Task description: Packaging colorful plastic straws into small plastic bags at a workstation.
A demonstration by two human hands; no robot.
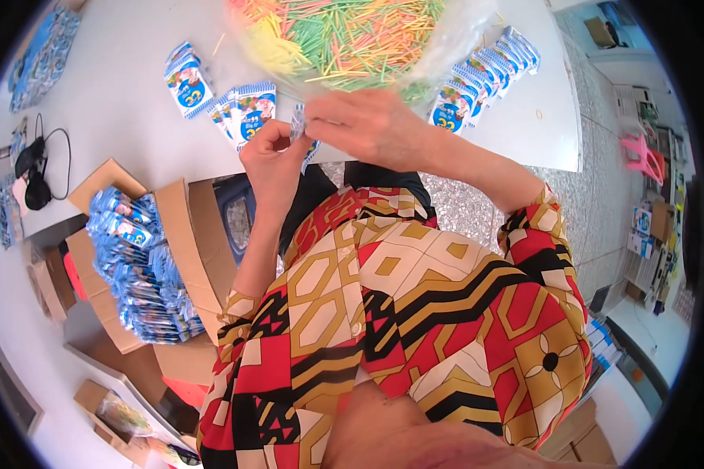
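Observation:
In front of me, at the near edge of the white table (137, 78), I hold a small blue and white packet (298, 119). My left hand (272, 166) pinches it between thumb and fingers. The bent fingers of my right hand (371, 129) close on its other side and cover part of it. Just beyond my hands lies a clear plastic bag (465, 23) with many thin green, yellow, orange and pink sticks (352, 39). Left of my hands are a flat packet (188, 82) and a small overlapping group of packets (252, 109).
A row of overlapping packets (481, 82) lies at the right on the table. To my lower left stands an open cardboard box (192, 254) filled with packets (137, 266). More packets (45, 59) and a black item with a cord (35, 176) lie far left. A pink stool (644, 159) stands at right.

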